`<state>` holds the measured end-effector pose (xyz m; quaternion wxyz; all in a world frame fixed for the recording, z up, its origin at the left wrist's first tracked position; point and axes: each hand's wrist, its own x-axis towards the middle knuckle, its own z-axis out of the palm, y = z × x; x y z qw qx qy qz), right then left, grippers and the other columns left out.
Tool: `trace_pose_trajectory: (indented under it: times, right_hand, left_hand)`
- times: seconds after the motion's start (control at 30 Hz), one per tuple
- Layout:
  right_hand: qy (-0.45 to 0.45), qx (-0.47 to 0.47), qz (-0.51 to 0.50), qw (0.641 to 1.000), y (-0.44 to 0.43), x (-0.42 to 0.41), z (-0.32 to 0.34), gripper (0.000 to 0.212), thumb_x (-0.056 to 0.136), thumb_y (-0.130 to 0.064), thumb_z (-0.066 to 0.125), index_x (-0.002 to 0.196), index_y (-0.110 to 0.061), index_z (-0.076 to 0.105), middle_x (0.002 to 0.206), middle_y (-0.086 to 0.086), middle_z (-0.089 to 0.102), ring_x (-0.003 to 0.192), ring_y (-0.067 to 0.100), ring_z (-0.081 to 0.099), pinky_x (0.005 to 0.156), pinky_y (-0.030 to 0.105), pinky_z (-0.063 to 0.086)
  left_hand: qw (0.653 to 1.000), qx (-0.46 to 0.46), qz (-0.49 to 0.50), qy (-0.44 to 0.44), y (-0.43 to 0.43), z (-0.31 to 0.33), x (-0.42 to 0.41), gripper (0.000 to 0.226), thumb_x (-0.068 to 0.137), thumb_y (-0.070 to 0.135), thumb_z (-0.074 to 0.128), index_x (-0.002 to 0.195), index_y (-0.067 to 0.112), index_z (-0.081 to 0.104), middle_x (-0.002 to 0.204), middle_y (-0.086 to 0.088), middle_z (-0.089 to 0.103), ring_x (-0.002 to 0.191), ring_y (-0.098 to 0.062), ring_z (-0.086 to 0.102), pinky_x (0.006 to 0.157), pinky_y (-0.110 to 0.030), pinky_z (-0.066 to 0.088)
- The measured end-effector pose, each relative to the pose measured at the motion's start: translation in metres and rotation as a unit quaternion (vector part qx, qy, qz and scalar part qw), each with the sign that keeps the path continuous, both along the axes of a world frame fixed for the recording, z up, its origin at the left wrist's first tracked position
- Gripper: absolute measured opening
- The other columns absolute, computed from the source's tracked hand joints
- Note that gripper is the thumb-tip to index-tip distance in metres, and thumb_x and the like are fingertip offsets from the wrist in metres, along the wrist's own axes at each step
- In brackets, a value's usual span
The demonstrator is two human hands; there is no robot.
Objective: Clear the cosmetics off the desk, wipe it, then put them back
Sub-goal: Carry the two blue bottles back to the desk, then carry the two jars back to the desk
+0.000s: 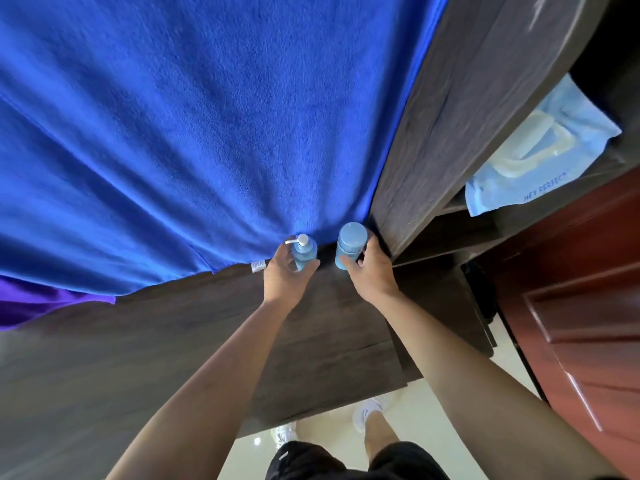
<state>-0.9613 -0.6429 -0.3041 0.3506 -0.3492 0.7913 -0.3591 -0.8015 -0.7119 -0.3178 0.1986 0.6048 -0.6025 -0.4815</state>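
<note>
A dark wood-grain desk (329,323) fills the view, with cream floor tiles (329,431), white shoes (369,412) and black shorts (311,462) below its near edge. Both bare forearms reach forward over the wood. The left hand (285,277) curls its fingers and thumb round a light blue pump bottle (304,252) with a white pump head. Just beside it, the right hand (372,271) grips a wider blue capped bottle (350,244) from the side. Both bottles are upright and apart; whether their bases touch the desk cannot be told. Just beyond the hands a blue towel (207,133) spreads away, its white tag (258,266) left of the left hand. A purple cloth (41,299) shows far to the left. Right of the right hand, a pale blue bag (536,150) lies on a shelf, beside a reddish-brown door (571,289).
</note>
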Motion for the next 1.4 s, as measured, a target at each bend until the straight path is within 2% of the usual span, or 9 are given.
trace_pose_trajectory:
  times: [0.1,0.2,0.27,0.37,0.53,0.63,0.97,1.23,1.4]
  right_hand:
    - [0.038,0.027,0.005,0.999,0.012,0.005,0.011,0.083,0.091,-0.023,0.072,0.157,-0.015,0.023,0.157,0.006,0.039,0.144,0.022,0.038,0.12,0.036,0.029]
    - [0.058,0.032,0.006,0.998,0.033,0.016,0.021,0.085,0.093,-0.029,0.068,0.16,-0.016,0.016,0.164,0.006,0.026,0.149,0.021,0.03,0.122,0.034,0.024]
    - [0.107,0.023,0.018,0.994,0.056,0.025,0.026,0.082,0.096,-0.034,0.064,0.16,-0.017,0.015,0.166,0.003,0.021,0.151,0.018,0.023,0.121,0.029,0.02]
    - [0.244,0.027,0.034,0.969,0.099,0.038,0.03,0.074,0.099,-0.044,0.056,0.159,-0.017,0.021,0.166,0.007,0.018,0.154,0.023,0.013,0.124,0.038,0.018]
    - [0.407,0.082,-0.085,0.906,0.191,0.059,0.038,0.061,0.102,-0.061,0.029,0.154,-0.029,0.036,0.167,0.009,0.015,0.155,0.029,-0.002,0.125,0.05,-0.001]
    - [0.407,0.115,-0.175,0.889,0.253,0.073,0.047,0.062,0.102,-0.063,0.022,0.153,-0.031,0.04,0.168,0.007,0.014,0.155,0.029,-0.002,0.124,0.053,0.0]
    - [0.391,0.105,-0.443,0.8,0.448,0.107,0.086,0.064,0.101,-0.061,0.028,0.152,-0.025,0.041,0.166,0.007,0.019,0.155,0.028,0.005,0.123,0.056,0.009]
    - [0.391,0.13,-0.536,0.737,0.681,0.151,0.084,0.064,0.101,-0.063,0.032,0.156,-0.031,0.031,0.168,0.003,0.011,0.156,0.024,-0.002,0.125,0.048,0.0]
    - [0.374,0.174,-0.579,0.703,0.848,0.191,0.088,0.069,0.1,-0.065,0.031,0.158,-0.027,0.027,0.168,0.004,0.011,0.156,0.025,0.0,0.125,0.051,0.006]
  left_hand:
    - [0.996,-0.001,-0.06,-0.061,0.009,0.014,0.015,0.074,0.085,0.044,0.071,0.148,0.029,0.034,0.133,0.012,0.055,0.121,-0.009,0.052,0.095,-0.03,0.043]
    - [0.983,-0.064,-0.123,-0.118,0.028,0.026,0.04,0.08,0.093,0.053,0.057,0.156,0.023,0.019,0.163,0.001,0.023,0.149,-0.022,0.019,0.116,-0.041,0.028]
    - [0.971,-0.141,-0.157,-0.114,0.04,0.033,0.057,0.076,0.095,0.052,0.054,0.156,0.022,0.021,0.164,-0.001,0.02,0.151,-0.022,0.016,0.119,-0.041,0.022]
    - [0.941,-0.233,-0.222,-0.103,0.051,0.04,0.071,0.067,0.097,0.047,0.052,0.154,0.016,0.032,0.161,-0.009,0.028,0.15,-0.027,0.022,0.122,-0.043,0.02]
    - [0.887,-0.29,-0.34,-0.114,0.084,0.05,0.06,0.061,0.1,0.055,0.035,0.154,0.025,0.033,0.163,-0.006,0.022,0.152,-0.029,0.011,0.121,-0.054,0.013]
    - [0.844,-0.314,-0.419,-0.113,0.112,0.065,0.04,0.065,0.098,0.064,0.015,0.155,0.035,0.026,0.166,-0.001,0.012,0.153,-0.026,0.0,0.122,-0.053,0.003]
    - [0.712,-0.417,-0.565,-0.011,0.288,0.143,-0.028,0.066,0.098,0.06,0.019,0.154,0.026,0.032,0.163,-0.009,0.023,0.152,-0.03,0.012,0.119,-0.059,0.012]
    - [0.63,-0.443,-0.635,0.055,0.533,0.154,-0.054,0.067,0.099,0.06,0.019,0.154,0.025,0.031,0.163,-0.008,0.021,0.152,-0.03,0.013,0.119,-0.059,0.015]
    - [0.574,-0.407,-0.701,0.114,0.715,0.144,-0.053,0.063,0.1,0.057,0.024,0.155,0.027,0.027,0.165,-0.004,0.014,0.153,-0.026,0.007,0.12,-0.056,0.009]
